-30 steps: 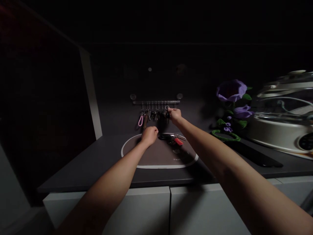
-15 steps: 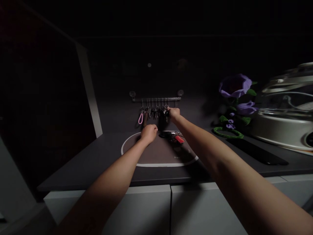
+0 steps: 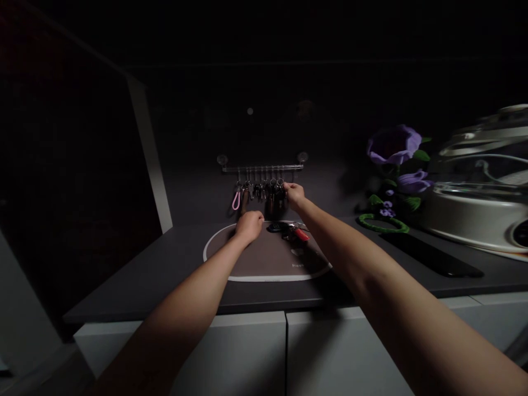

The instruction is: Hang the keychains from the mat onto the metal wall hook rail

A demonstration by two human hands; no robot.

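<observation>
A hook rail (image 3: 262, 168) is stuck to the dark back wall, and several key sets hang from it, one with a pink loop (image 3: 236, 200). My right hand (image 3: 294, 194) is up at the rail's right end, its fingers pinched on a hanging key set (image 3: 280, 190). Lower down, my left hand (image 3: 249, 226) rests curled in a loose fist over the back of an oval mat (image 3: 268, 259); what it holds, if anything, is hidden. A key bunch with a red tag (image 3: 293, 231) lies on the mat just right of that hand.
The mat lies on a dark counter (image 3: 144, 280) above white cabinet doors (image 3: 247, 352). Purple artificial flowers (image 3: 394, 165) stand at the right, with a flat black object (image 3: 431, 254) in front of them. A large lidded cooker (image 3: 482, 181) fills the far right. The scene is dim.
My right hand has stayed at the rail's right end on the hanging key set. My left hand has barely shifted over the mat. The view has moved slightly.
</observation>
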